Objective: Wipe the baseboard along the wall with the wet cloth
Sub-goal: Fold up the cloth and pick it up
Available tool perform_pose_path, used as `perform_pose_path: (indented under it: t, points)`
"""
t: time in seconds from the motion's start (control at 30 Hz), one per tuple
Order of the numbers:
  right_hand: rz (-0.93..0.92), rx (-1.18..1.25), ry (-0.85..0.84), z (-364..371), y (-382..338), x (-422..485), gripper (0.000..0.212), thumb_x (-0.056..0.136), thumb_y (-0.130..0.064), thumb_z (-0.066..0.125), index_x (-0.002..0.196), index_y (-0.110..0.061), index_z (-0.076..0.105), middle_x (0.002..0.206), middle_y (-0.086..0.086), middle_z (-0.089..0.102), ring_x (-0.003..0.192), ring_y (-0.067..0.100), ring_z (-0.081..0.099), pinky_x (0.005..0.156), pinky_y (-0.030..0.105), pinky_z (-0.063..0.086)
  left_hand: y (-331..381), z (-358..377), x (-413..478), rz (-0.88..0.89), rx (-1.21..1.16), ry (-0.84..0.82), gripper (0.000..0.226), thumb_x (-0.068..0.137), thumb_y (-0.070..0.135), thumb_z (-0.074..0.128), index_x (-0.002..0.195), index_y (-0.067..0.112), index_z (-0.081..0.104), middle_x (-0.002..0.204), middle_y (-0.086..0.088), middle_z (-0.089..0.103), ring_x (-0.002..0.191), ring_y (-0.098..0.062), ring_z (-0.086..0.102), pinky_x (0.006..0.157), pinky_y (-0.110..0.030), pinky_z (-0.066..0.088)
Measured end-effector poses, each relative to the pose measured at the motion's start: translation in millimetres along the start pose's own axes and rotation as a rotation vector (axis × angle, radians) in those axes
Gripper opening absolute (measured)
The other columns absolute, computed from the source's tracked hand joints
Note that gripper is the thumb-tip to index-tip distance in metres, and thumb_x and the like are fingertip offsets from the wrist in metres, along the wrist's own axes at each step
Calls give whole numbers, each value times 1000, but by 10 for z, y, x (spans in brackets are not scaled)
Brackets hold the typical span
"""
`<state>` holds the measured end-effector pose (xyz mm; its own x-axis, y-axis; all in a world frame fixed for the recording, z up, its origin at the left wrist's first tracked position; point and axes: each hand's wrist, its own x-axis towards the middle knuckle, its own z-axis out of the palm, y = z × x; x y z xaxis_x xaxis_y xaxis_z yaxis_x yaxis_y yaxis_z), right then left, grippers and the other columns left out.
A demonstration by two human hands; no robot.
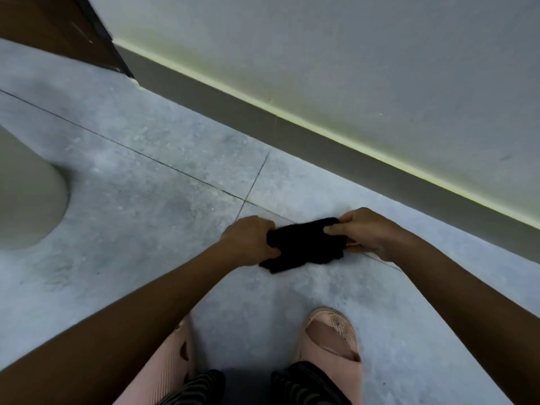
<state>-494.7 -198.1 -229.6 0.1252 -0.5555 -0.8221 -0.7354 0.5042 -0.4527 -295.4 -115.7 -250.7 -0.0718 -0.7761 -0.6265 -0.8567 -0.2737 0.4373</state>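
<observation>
A black cloth (304, 245) is bunched between both my hands, held above the grey tiled floor (146, 176). My left hand (249, 239) grips its left end and my right hand (365, 230) pinches its right end with thumb and fingers. The grey baseboard (321, 141) runs diagonally from upper left to lower right beneath the pale wall (350, 54), with a light strip along its top edge. The cloth is well short of the baseboard and does not touch it.
A dark brown door frame (87, 33) meets the baseboard at the upper left. A rounded beige object (26, 194) sits on the floor at the left edge. My feet in pink slippers (333, 337) stand at the bottom.
</observation>
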Motion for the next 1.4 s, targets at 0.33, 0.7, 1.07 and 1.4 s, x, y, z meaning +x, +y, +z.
perform_pose_path:
  t: [0.33,0.7,1.07,1.4]
  points:
    - [-560,-12,-23,245,-1786,-1097,22,89,-25,65,103,-9,59,95,8,62,84,19,62,76,32,56,-415,-1378,-1445,-77,-1113,281,32,89,8,58,121,10,55,118,-10,64,103,-22,63,83,-30,55]
    - [-980,-339,213,1057,-3186,-2471,26,98,-36,46,100,-11,40,93,12,55,73,25,53,57,30,41,-752,-2676,-2916,-206,-1122,905,24,95,20,54,117,10,55,119,-9,61,104,-24,59,76,-31,52]
    - [-849,-7,220,2271,-3172,-1338,19,102,-29,39,110,-11,41,93,2,53,73,11,55,50,22,49,-1729,-2497,-2292,-431,-591,1112,14,97,11,45,109,5,48,98,-7,52,87,-24,48,64,-30,35]
    - [-516,-228,-80,2308,-3288,-1369,40,103,-31,35,135,-8,37,126,20,56,106,33,59,79,37,49,-1733,-2331,-2022,-642,-929,711,45,95,30,52,130,6,40,120,-21,58,99,-33,59,81,-38,49]
